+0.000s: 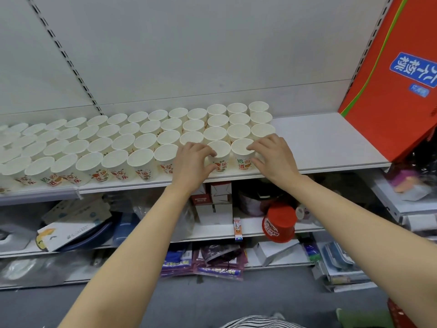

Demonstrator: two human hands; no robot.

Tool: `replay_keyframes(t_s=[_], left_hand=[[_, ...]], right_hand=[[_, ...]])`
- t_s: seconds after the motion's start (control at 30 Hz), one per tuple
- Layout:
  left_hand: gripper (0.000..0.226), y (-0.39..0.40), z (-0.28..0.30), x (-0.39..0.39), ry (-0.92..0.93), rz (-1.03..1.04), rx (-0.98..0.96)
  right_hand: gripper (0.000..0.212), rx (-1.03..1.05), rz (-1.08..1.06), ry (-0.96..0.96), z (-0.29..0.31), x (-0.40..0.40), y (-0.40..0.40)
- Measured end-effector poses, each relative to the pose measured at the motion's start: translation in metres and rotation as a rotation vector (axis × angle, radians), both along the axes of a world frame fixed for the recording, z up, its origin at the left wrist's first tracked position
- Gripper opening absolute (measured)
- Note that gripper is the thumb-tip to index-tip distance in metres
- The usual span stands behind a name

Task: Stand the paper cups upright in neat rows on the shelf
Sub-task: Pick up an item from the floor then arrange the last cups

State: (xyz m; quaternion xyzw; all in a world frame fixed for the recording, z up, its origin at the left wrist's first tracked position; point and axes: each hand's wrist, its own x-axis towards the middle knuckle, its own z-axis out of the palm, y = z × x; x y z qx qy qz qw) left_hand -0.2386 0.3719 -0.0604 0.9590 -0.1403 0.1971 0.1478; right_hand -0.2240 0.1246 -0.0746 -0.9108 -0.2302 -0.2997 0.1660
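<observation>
Several white paper cups with red and green print stand upright in four rows on the white shelf (331,147). My left hand (191,162) grips a front-row cup (221,152), fingers over its rim and thumb at its side. My right hand (272,155) grips the rightmost front-row cup (241,150), fingertips on the rim and thumb against its wall. Both cups stand upright at the right end of the front row, side by side.
A large red box (392,79) leans at the shelf's right end, with bare shelf between it and the cups. Lower shelves hold a red bucket (280,223), boxes and packets. The grey back panel (189,55) rises behind the cups.
</observation>
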Motion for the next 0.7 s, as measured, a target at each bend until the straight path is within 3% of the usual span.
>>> replay_keyframes(t_s=[0.4, 0.7], left_hand=[[0.017, -0.007, 0.001, 0.015, 0.044, -0.026, 0.027], [0.025, -0.001, 0.014, 0.013, 0.058, -0.085, 0.014]], right_hand=[[0.018, -0.037, -0.033, 0.039, -0.001, 0.004, 0.009], [0.019, -0.011, -0.051, 0.013, 0.005, -0.001, 0.009]])
